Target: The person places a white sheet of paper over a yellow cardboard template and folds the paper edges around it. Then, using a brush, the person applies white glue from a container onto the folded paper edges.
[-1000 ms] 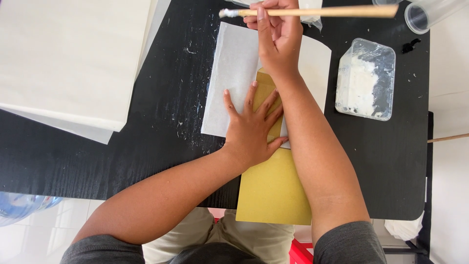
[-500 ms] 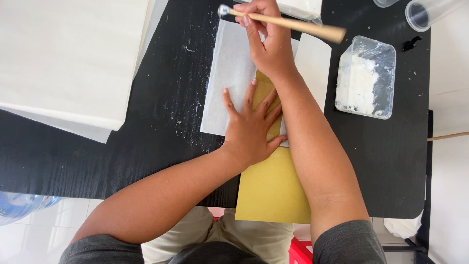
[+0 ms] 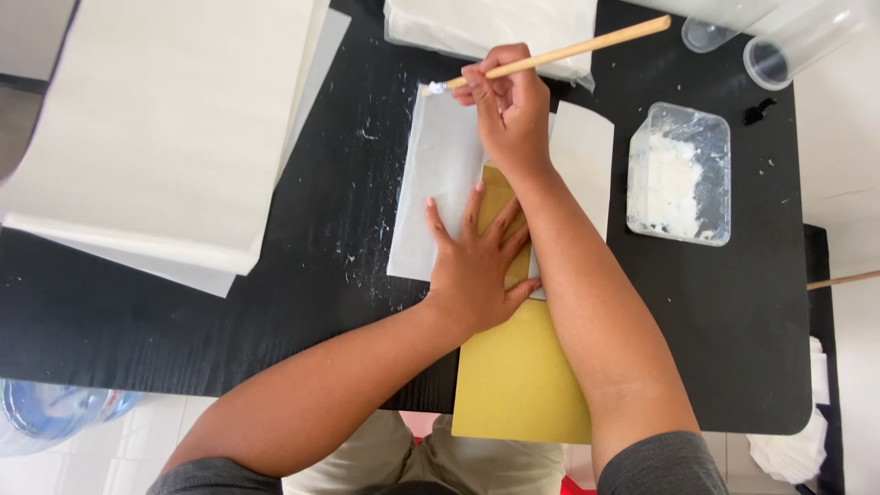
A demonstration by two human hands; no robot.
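Thin wooden-handled brush (image 3: 550, 57) pinched in the fingers of the right hand (image 3: 510, 115), white-loaded tip resting on the top left corner of a pale translucent paper sheet (image 3: 443, 183) at the middle of the table. Compared with a second ago, handle swung from level to slanting up toward the right, and tip drawn slightly down onto the sheet's edge; judged as paste now going onto that corner rather than being carried over it. Left hand (image 3: 477, 266) spread flat, fingers fanned, pressing down where the sheet overlaps a mustard-yellow card rectangle (image 3: 518, 385), unmoved across that second. Card hanging partly off the near edge of the table. Just right of the right forearm, a curved white paper piece (image 3: 582, 156); further right, a clear plastic tub of white paste (image 3: 680, 174). Beyond that, two clear plastic cups (image 3: 779, 50) lying at the far corner. Large stack of cream paper sheets (image 3: 165, 128) covering the left side. Black wooden table (image 3: 183, 321) flecked with dried white specks. Pale tiled floor (image 3: 137, 431) below, with a blue water bottle (image 3: 55, 412) at lower left.
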